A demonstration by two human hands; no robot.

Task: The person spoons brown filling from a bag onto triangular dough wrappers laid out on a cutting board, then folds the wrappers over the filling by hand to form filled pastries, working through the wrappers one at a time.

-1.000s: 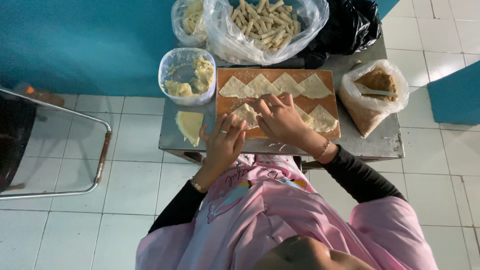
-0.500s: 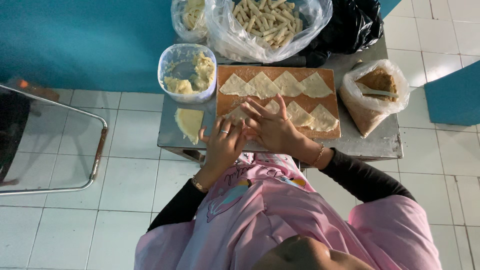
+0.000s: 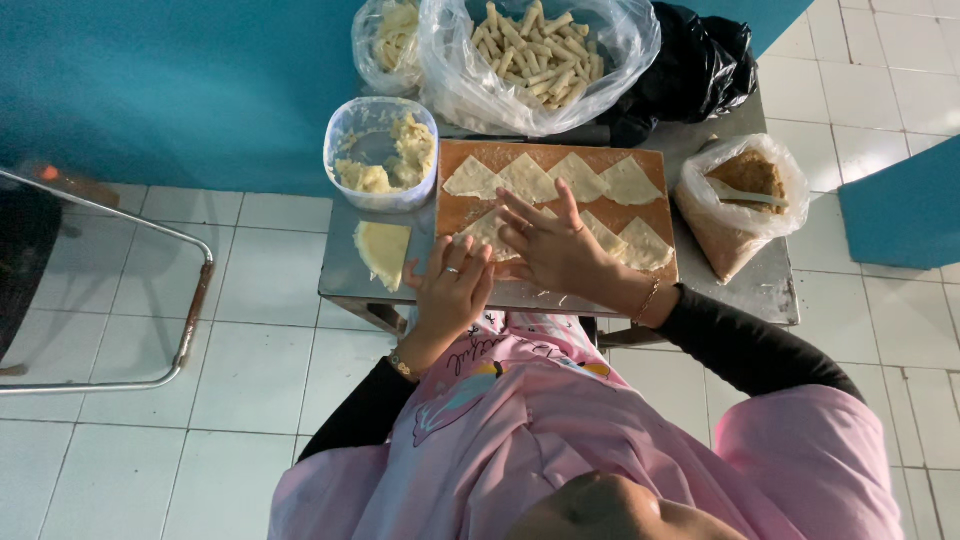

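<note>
- head view, looking straight down: a metal chair frame (image 3: pixel 190 300) is standing at far left on white floor tiles (image 3: pixel 260 380), well apart from the work.
- a small steel table (image 3: pixel 345 275) is bearing everything; a folded pale wrapper (image 3: pixel 384 250) is lying on its bare left part, just beside the board.
- a clear tub of pale yellow filling (image 3: pixel 382 152) is sitting behind that wrapper, touching the board's left edge or nearly so.
- left hand (image 3: pixel 452 290) is resting at the near left corner of the wooden board (image 3: pixel 470 212), fingers curled loosely downward; whether it is pinching a wrapper edge i cannot tell.
- right hand (image 3: pixel 555 250) is lying flat over the front-row wrapper (image 3: pixel 488 232), fingers spread and extended, pressing rather than gripping.
- triangular wrappers (image 3: pixel 580 178) are lining the board in two rows, back row untouched.
- step in hand, by my reading: smoothing or folding one front-row wrapper; the next move is likely calling for both hands working the edge over while keeping the thin sheet from tearing.
- a clear bag of finished rolls (image 3: pixel 535 55) is sitting behind the board, a smaller bag (image 3: pixel 390 35) to its left and a black bag (image 3: pixel 690 65) to its right.
- a bag of brown crumbs (image 3: pixel 740 200) with a spoon is standing at far right.
</note>
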